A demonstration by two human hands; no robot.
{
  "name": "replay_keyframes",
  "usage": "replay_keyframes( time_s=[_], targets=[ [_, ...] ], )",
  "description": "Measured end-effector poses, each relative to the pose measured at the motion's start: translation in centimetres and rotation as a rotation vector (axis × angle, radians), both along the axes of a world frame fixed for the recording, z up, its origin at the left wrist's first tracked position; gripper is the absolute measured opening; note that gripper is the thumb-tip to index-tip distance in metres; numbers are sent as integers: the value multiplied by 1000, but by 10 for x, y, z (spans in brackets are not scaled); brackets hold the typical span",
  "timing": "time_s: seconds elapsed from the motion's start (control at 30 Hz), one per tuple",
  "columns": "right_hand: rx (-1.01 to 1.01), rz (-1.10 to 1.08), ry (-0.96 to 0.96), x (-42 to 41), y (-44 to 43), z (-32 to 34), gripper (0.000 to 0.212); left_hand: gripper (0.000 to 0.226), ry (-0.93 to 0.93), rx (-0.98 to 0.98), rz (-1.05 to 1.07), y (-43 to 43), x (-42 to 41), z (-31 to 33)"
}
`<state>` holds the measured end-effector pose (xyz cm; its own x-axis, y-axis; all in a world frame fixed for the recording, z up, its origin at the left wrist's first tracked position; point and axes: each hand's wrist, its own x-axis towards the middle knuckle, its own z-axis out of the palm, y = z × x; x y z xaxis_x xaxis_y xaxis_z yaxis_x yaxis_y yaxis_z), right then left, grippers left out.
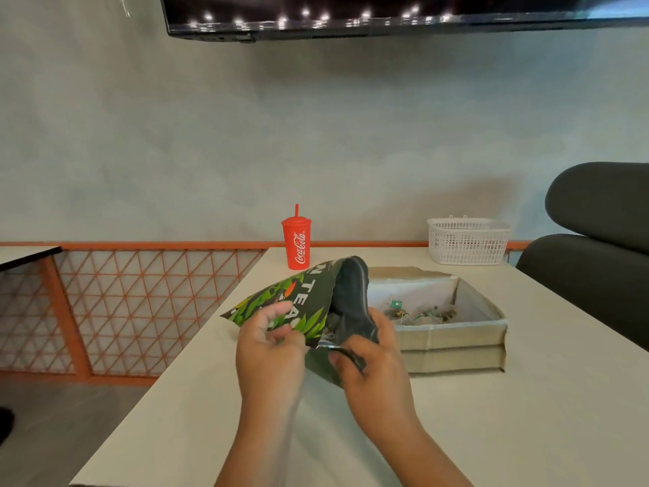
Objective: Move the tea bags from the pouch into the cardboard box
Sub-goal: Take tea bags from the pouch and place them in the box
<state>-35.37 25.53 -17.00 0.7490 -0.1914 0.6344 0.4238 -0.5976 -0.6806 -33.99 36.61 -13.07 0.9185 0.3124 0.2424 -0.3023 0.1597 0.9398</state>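
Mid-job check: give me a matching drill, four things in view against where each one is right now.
Things:
1. green leaf-printed tea pouch
2. red plastic cup with straw
3. white plastic mesh basket
4. open cardboard box
Places:
A. far edge of the table, at the right
B. gripped by left hand and right hand
C. right of the pouch, tea bags inside
D. far edge of the table, near the middle
Pairs: 1-B, 2-D, 3-A, 4-C

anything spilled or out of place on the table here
Nothing stands out. The left hand and right hand hold the pouch open. The tea bags lie inside the cardboard box. The red cup and white basket stand upright.
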Motion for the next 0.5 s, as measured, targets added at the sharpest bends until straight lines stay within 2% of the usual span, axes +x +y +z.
replay_keyframes(
  time_s=[0.07, 0.17, 0.2, 0.27, 0.33, 0.4, 0.5],
  targets=[
    [35, 12, 3, -6, -3, 8, 15, 39, -13, -44, 12, 3, -1, 0],
    [59, 1, -25, -12, -8, 18, 27, 32, -14, -200, 99, 9, 3, -1],
    [62, -9, -37, -14, -10, 22, 26, 32, 29, -280, 118, 11, 3, -2],
    [59, -34, -40, -17, -16, 31, 27, 47, 170, -444, 128, 14, 3, -6],
    [55, -24, -59, -19, -23, 36, 28, 62, 329, -633, 57, 14, 1, -9],
    [64, 49, -47, -20, -30, 43, 16, 69, 418, -776, -43, 14, 1, -13],
    [133, 186, -35, -25, -44, 50, 14, 63, 407, -841, -101, 21, 2, -16]
  ],
)
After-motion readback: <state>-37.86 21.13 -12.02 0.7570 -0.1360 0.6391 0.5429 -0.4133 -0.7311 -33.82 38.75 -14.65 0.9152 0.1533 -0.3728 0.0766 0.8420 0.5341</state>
